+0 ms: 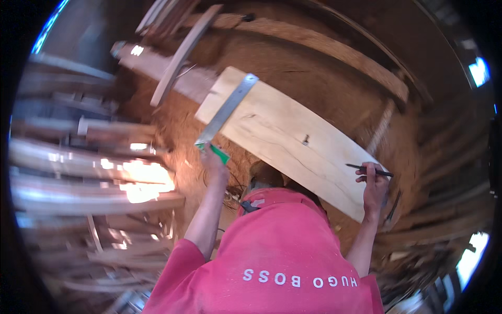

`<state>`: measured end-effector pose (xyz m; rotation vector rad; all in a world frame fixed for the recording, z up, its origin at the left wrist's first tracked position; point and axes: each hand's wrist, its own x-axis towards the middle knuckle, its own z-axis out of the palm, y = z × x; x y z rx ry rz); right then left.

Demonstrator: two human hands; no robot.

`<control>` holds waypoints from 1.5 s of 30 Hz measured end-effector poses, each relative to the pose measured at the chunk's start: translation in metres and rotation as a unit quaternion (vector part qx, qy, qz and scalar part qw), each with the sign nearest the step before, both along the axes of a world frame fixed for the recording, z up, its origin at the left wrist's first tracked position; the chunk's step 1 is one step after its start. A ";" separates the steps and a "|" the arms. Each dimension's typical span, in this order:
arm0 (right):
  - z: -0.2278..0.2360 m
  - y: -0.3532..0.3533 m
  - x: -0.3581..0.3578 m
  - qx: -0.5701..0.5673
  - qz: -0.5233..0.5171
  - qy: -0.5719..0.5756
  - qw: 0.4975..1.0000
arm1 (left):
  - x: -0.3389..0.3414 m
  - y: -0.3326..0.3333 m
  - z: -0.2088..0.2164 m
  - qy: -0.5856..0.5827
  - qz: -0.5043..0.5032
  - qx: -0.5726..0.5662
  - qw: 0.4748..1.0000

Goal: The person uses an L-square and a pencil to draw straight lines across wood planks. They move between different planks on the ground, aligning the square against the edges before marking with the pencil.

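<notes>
A pale wooden board [282,136] lies slanted in front of me, from upper left to lower right. Across its left end rests a try square, its metal blade [230,109] spanning the board's width and its green handle [220,153] at the near edge. My left hand [213,159] is closed round that handle. Over the right end of the board, my right hand [373,183] grips a dark pencil [368,170], its tip pointing left. A small dark object [306,139] sits near the board's middle; its kind is unclear.
Beyond the board's left end lies a wooden plank [196,82], with a narrow wooden strip [183,55] crossing it. A long timber [314,48] runs behind over brown, dusty ground [298,78]. Stacked wood at the left [78,162] is blurred, with bright sunlit patches.
</notes>
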<state>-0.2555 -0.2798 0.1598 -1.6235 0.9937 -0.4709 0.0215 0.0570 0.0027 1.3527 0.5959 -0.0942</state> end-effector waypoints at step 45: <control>-0.052 0.142 0.336 0.087 0.384 0.016 0.919 | 0.016 -0.052 0.010 -0.014 0.023 0.079 0.997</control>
